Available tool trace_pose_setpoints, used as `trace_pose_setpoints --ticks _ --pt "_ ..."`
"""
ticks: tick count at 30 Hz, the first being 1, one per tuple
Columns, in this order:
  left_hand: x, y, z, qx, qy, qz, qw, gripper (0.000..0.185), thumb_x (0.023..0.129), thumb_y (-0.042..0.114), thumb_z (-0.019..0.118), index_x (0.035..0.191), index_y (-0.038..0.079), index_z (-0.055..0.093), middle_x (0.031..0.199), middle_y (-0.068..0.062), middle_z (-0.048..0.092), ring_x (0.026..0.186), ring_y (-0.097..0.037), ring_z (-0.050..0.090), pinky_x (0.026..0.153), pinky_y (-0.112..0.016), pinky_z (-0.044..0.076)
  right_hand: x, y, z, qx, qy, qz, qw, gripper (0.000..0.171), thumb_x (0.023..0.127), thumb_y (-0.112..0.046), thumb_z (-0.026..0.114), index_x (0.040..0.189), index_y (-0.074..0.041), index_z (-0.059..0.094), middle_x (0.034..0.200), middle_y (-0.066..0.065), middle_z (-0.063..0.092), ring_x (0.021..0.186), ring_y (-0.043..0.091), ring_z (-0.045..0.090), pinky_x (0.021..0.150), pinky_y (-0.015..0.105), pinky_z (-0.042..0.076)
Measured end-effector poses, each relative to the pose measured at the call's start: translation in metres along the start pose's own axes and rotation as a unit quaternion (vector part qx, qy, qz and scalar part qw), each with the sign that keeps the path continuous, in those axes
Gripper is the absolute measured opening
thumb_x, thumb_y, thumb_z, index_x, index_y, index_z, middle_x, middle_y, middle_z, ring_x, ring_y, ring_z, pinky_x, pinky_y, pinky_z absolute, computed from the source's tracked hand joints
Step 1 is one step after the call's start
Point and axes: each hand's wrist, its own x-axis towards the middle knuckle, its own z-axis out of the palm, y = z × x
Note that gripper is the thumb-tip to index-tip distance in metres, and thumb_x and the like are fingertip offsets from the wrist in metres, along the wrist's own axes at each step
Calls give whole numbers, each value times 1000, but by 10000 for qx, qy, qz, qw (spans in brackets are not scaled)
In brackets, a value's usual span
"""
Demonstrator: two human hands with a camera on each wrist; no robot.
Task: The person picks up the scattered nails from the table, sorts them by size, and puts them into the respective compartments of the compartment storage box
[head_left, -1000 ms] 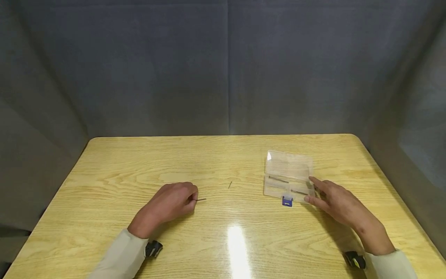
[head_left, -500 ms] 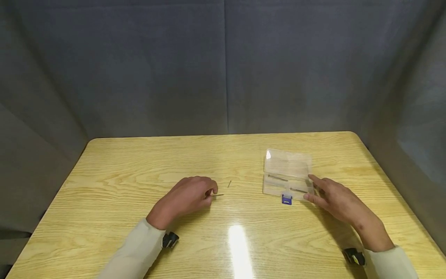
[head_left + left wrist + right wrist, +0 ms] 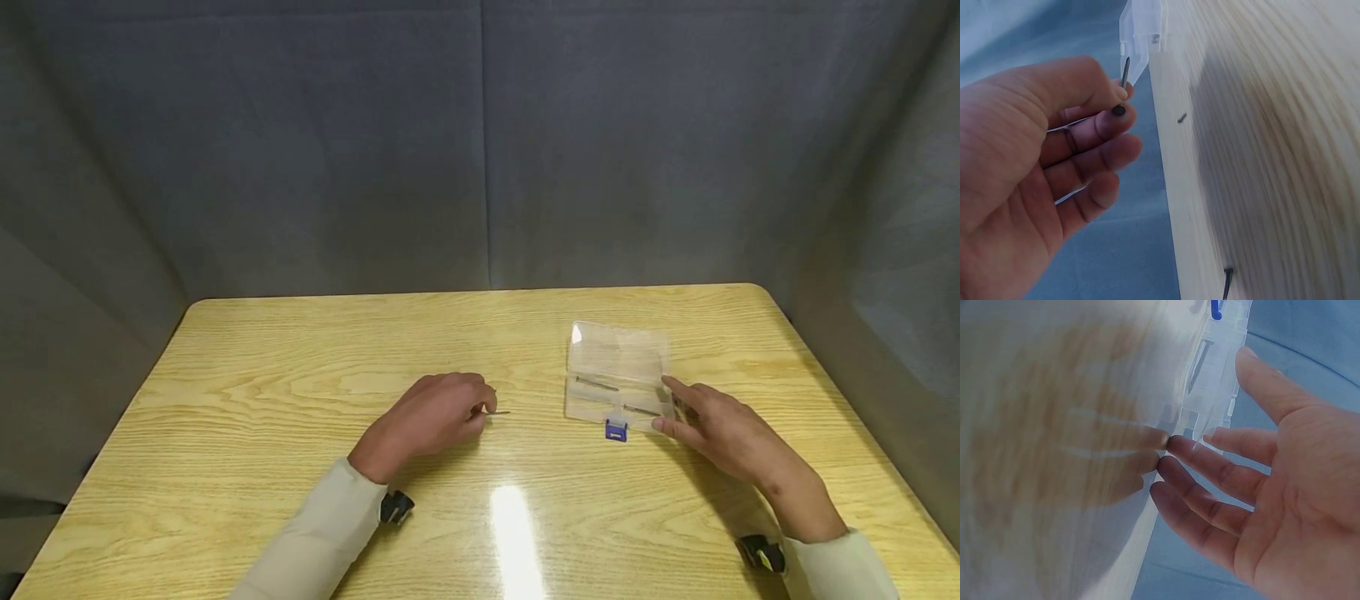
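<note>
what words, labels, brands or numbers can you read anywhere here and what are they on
No text can be read.
Blue latch on the clear box: a pale mark, too small to tell if it is lettering.
Left black wrist device, right black wrist device: too small to read.
Nail in the left hand: no marking shows.

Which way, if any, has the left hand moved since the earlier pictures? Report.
Yes: in the head view, the left hand moved right over the table, nearer the box.
</note>
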Motion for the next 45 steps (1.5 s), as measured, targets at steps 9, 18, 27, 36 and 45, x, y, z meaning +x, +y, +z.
trace_pose_setpoints --ticks 9,18,27,36,45 --pt "17 9 3 60 203 111 9997 22 94 2 61 103 16 76 94 9 63 71 -8 48 62 -27 43 1 0 2 31 -27 47 10000 73 102 -40 66 152 7 41 134 38 54 119 54 56 93 66 45" --pt "38 23 9 239 206 55 9995 27 98 5 55 109 16 77 103 7 68 79 -5 56 65 -24 45 1 0 1 76 5 7 10000 72 103 -39 65 152 7 41 132 36 56 118 53 57 94 66 45" --pt "53 29 13 358 123 223 9990 25 101 6 55 107 17 76 99 7 66 79 -5 55 67 -24 47 1 0 2 73 -5 0 10000 72 102 -39 65 152 7 41 130 35 58 116 51 59 93 64 47" --pt "72 38 17 516 -17 247 9984 26 100 5 56 105 21 76 96 9 63 77 -6 51 66 -24 44 1 3 1 136 -23 7 9999 72 102 -38 66 152 8 41 127 32 60 112 47 62 89 62 49" --pt "87 48 20 699 79 314 9970 23 100 4 58 89 22 69 86 9 55 71 -7 43 60 -23 35 1 2 1 71 47 2 10000 71 101 -35 69 150 9 43 121 30 63 110 45 64 87 61 50"
